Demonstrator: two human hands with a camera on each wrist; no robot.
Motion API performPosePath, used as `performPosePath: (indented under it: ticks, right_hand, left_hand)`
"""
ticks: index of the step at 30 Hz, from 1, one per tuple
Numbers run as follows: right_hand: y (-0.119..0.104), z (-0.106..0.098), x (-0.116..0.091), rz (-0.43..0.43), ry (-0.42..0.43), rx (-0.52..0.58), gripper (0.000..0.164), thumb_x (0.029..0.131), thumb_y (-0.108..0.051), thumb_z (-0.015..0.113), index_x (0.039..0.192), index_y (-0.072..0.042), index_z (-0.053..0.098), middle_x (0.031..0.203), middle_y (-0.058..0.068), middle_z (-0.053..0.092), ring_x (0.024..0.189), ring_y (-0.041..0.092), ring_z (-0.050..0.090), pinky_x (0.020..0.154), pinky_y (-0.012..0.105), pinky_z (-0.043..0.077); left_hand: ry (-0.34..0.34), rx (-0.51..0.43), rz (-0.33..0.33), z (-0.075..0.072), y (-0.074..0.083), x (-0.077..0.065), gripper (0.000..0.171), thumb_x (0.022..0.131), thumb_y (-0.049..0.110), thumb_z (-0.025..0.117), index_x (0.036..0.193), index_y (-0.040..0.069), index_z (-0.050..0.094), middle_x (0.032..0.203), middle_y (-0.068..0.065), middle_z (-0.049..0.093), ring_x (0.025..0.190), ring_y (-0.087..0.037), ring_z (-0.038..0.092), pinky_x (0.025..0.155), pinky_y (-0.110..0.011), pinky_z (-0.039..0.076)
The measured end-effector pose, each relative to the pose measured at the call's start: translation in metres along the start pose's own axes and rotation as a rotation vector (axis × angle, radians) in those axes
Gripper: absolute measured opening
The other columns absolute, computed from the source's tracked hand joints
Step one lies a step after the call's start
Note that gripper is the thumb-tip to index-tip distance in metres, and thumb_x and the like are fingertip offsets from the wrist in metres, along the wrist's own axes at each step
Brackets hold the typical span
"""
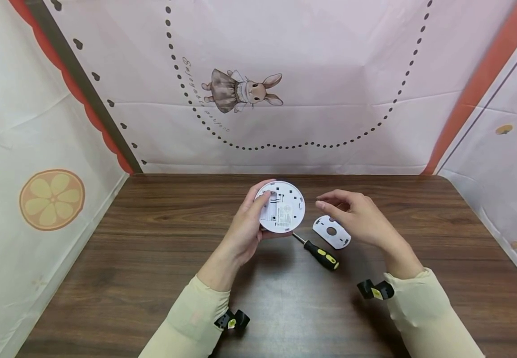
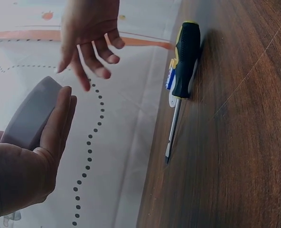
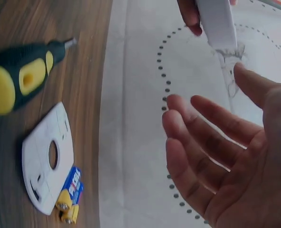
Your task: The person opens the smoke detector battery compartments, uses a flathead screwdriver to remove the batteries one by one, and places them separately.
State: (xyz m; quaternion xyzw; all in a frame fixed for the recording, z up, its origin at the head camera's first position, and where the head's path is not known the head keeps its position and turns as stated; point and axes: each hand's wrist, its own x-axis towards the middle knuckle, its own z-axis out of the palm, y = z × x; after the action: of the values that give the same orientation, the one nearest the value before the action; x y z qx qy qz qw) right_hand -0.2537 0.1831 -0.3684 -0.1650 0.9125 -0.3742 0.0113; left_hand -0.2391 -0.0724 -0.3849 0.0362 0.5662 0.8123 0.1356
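Observation:
My left hand [image 1: 243, 229] grips a round white smoke detector [image 1: 290, 208] above the table, its back with the battery compartment facing up. The thumb lies over the compartment, so part of its inside is hidden. To the right of the detector hovers my right hand [image 1: 365, 219], apart from it, with loosely bent fingers and nothing in them. Under that hand lies a white mounting plate [image 1: 341, 237] with a hole in its middle. Beside the plate, the right wrist view shows two blue and yellow batteries [image 3: 75, 183]. A black and yellow screwdriver [image 1: 322, 255] rests between the two hands.
All of this is on a dark brown wooden table [image 1: 159, 258]. A pale printed cloth [image 1: 330, 84] hangs behind it and along both sides. Each wrist carries a small black camera [image 1: 232, 320] on a cream sleeve [image 1: 191, 318].

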Motion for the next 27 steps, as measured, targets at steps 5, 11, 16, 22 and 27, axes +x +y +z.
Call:
performPosePath:
  ticks: [5,11,16,22,27]
  right_hand:
    - [-0.006,0.008,0.0,-0.037,-0.027,0.093,0.04,0.102,-0.038,0.067,0.136,-0.017,0.066,0.098,0.003,0.078,0.083,0.019,0.072,0.067,0.027,0.059]
    - [-0.011,0.015,0.001,-0.05,-0.049,0.18,0.045,0.101,-0.036,0.069,0.141,-0.019,0.061,0.085,0.004,0.073,0.064,0.017,0.062,0.054,0.026,0.053]
    - [-0.014,0.019,0.0,-0.092,-0.036,0.185,0.042,0.102,-0.029,0.068,0.142,-0.017,0.061,0.091,0.003,0.076,0.076,0.015,0.069,0.064,0.024,0.055]
    - [-0.015,0.021,0.0,-0.112,-0.042,0.172,0.038,0.103,-0.025,0.066,0.139,-0.014,0.063,0.098,0.003,0.077,0.085,0.014,0.072,0.074,0.024,0.057]
    - [-0.016,0.021,0.0,-0.117,-0.047,0.168,0.037,0.104,-0.024,0.065,0.138,-0.012,0.063,0.098,0.006,0.077,0.085,0.015,0.071,0.074,0.024,0.057]
  left_hand:
    - [0.003,0.013,-0.019,0.0,-0.002,0.001,0.035,0.113,0.032,0.038,0.146,0.037,0.05,0.129,-0.01,0.059,0.089,-0.017,0.073,0.082,-0.054,0.065]
    - [-0.023,0.047,-0.048,0.0,-0.004,0.001,0.035,0.113,0.035,0.037,0.147,0.039,0.047,0.13,-0.01,0.06,0.087,-0.018,0.074,0.083,-0.054,0.065]
    - [-0.024,0.068,-0.06,0.001,-0.006,0.002,0.035,0.113,0.035,0.038,0.147,0.037,0.047,0.124,-0.008,0.063,0.085,-0.017,0.074,0.081,-0.053,0.065]
    - [-0.02,0.066,-0.066,0.001,-0.008,0.003,0.035,0.113,0.036,0.037,0.146,0.034,0.048,0.121,-0.007,0.065,0.084,-0.016,0.074,0.082,-0.053,0.065]
    - [-0.017,0.075,-0.078,0.0,-0.01,0.004,0.035,0.113,0.037,0.037,0.146,0.034,0.048,0.119,-0.007,0.066,0.084,-0.015,0.074,0.083,-0.052,0.065]
